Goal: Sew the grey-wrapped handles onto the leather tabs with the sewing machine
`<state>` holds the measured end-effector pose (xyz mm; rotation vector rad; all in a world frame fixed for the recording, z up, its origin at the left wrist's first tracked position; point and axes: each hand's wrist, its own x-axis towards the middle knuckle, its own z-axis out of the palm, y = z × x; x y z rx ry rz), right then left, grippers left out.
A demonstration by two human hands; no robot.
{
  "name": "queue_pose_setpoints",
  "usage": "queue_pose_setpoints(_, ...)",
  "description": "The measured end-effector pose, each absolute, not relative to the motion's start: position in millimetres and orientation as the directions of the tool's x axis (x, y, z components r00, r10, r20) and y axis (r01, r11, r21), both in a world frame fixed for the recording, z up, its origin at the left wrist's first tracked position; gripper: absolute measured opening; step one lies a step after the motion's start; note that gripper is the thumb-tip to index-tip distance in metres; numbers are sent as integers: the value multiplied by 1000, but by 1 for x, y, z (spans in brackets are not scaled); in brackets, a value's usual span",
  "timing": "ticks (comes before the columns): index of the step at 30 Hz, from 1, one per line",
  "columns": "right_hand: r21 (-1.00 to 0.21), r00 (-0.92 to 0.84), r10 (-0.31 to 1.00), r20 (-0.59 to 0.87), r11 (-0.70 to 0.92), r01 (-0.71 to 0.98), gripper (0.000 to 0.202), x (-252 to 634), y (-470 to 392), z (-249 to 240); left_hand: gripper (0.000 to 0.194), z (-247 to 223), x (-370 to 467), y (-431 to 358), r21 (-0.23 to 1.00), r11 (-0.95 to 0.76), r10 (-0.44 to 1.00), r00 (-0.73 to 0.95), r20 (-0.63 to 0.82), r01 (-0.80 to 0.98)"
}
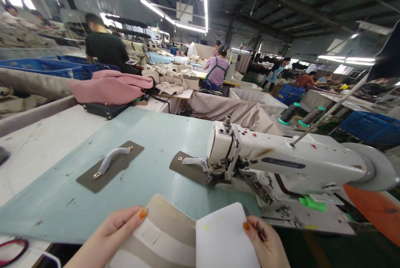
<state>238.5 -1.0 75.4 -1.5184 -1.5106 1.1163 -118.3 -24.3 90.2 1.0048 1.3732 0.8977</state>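
Beige striped panel [162, 234] and white backing piece [223, 239], at the near table edge, the white piece overlapping the panel's right side; left hand [109, 234] pinches the panel, thumb on top; right hand [265, 243] pinches the white piece likewise; beyond, sewing machine [281, 164] labelled "LONXIANG", first letter unclear; taupe handle panel [109, 166] lies on the green table [150, 134].

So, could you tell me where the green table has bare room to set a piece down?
Bare green table lies between the brown handle panel and the panel under the sewing machine, and left of the handle panel. Behind, pink fabric crowds.
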Motion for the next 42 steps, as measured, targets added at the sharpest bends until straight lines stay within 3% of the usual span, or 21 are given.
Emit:
queue_pose_setpoints(3, -958, -61, 991, -123, -102, 269, 51, 233, -2, 80, 44, 94, -108, -27, 910, 403, 915, 60, -399, -100)
queue_pose_setpoints(5, -963, -136, 989, -49, -10, 270, 52, 220, 3, 88, 44, 96, -104, -27, 895, 417, 909, 74, -411, -159)
queue_pose_setpoints(8, -902, -362, 930, 63, 208, 377, 44, 198, 14, 98, 42, 96, -107, -25, 894, 422, 907, 72, -416, -148)
queue_pose_setpoints(12, -884, -659, 752, -15, 298, 360, 40, 183, 22, 101, 37, 96, -115, -21, 870, 449, 890, 191, -415, -202)
queue_pose_setpoints(17, -968, -721, 686, -96, 106, 229, 44, 187, 21, 98, 20, 101, -108, -24, 877, 277, 961, 118, -251, -392)
queue_pose_setpoints(20, -980, -704, 696, -142, 1, 200, 43, 190, 20, 96, 19, 98, -109, -24, 955, 196, 978, 114, -174, -224)
queue_pose_setpoints(23, -980, -678, 720, -147, -16, 196, 43, 192, 19, 94, 27, 92, -114, -22, 964, 254, 964, 101, -246, -75)
queue_pose_setpoints(26, -978, -667, 724, -174, -51, 200, 44, 196, 17, 90, 36, 90, -112, -23, 944, 315, 949, 58, -311, -95)
queue_pose_setpoints(32, -960, -703, 655, -277, -167, 223, 49, 202, 12, 89, 29, 93, -87, -29, 953, 263, 956, -95, -278, -149)
queue_pose_setpoints(35, -963, -739, 629, -242, -64, 260, 49, 199, 12, 97, 31, 96, -80, -32, 962, 235, 954, -154, -256, -141)
queue_pose_setpoints(39, -934, -744, 665, -67, 220, 280, 48, 189, 10, 110, 28, 101, -78, -36, 979, 185, 963, -184, -198, -87)
queue_pose_setpoints(42, -902, -732, 681, 21, 329, 280, 45, 181, 8, 118, 26, 101, -81, -37, 988, 155, 974, -166, -157, -25)
